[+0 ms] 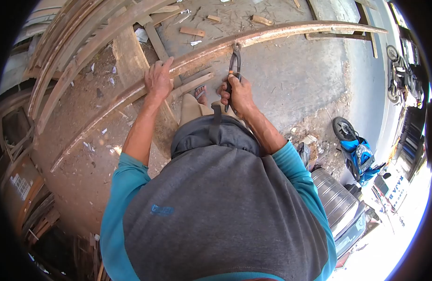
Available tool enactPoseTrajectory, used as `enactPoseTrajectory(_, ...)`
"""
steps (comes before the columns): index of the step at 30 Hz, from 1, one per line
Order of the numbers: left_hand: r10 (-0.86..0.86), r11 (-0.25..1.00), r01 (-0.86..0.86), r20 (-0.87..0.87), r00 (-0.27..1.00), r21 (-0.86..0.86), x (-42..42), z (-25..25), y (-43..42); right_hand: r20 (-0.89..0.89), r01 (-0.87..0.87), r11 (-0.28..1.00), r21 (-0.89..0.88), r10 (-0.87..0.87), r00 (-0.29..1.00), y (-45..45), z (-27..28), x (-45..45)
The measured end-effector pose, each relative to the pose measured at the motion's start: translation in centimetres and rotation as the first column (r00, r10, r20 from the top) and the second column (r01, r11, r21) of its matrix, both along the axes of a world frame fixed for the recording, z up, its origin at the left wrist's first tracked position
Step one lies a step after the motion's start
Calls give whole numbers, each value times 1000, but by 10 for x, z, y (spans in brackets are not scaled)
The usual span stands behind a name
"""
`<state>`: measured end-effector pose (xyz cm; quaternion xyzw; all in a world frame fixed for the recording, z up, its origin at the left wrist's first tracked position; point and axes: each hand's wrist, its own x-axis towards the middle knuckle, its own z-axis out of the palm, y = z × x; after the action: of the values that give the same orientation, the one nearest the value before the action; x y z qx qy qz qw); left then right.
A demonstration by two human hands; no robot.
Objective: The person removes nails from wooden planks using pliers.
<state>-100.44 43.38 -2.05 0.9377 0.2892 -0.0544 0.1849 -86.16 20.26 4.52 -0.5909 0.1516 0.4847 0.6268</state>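
A long wooden beam (276, 33) runs across in front of me, its face worn with whitish and reddish patches. My left hand (158, 79) grips the beam left of its middle, fingers over the far edge. My right hand (237, 96) is closed round the handles of dark metal pincers (235, 58) with a bit of orange on them. The pincers' jaws are up against the near edge of the beam. Whether they bite on a nail is too small to tell.
More long boards (75, 51) are stacked at the left. A wide plank (130, 54) lies under the beam, and small wood offcuts (192, 32) litter the ground beyond. To the right stand a blue motorcycle (361, 157) and a wooden frame (340, 35) at the beam's far end.
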Motion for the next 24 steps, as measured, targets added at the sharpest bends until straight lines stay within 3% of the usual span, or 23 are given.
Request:
enactPoseTrajectory(2, 1, 1000, -2, -27, 1000, -28, 3, 3, 5, 94, -10, 1000, 2, 10, 996, 5, -12, -10)
enactPoseTrajectory(4, -12, 998, 8, -52, 999, -67, 3, 5, 8, 306, -99, 981, -166, 147, 941, 3, -25, -13)
enactPoseTrajectory(5, -12, 999, 10, -40, 999, -46, 3, 2, 7, 310, -86, 982, -166, 135, 941, -4, -46, -14)
enactPoseTrajectory(6, -14, 1000, 13, -28, 1000, -28, 3, 0, 5, 656, -158, 920, -359, 369, 658, -16, -79, -15)
enactPoseTrajectory(8, -24, 1000, 24, -20, 1000, -15, 2, 1, 2, 795, -116, 824, -554, 565, 221, -29, -93, -11)
enactPoseTrajectory(9, -20, 1000, 20, -15, 1000, 2, 1, 2, 3, 739, -231, 837, -496, 547, 393, -36, -88, -7)
enactPoseTrajectory(11, -13, 1000, 13, -26, 1000, 12, 0, 3, 2, 638, -341, 843, -417, 539, 550, -45, -59, -2)
enactPoseTrajectory(13, -2, 1000, 2, -25, 1000, 15, 1, 2, -2, 269, -384, 896, -223, 435, 859, -41, 1, 15)
enactPoseTrajectory(16, -2, 999, 3, -15, 1000, 38, 0, 1, -4, 142, -271, 951, -151, 292, 946, -47, 19, 28)
enactPoseTrajectory(24, -12, 992, 11, 4, 1000, 129, -2, 2, -10, 73, -383, 916, -119, 393, 917, -37, 38, 58)
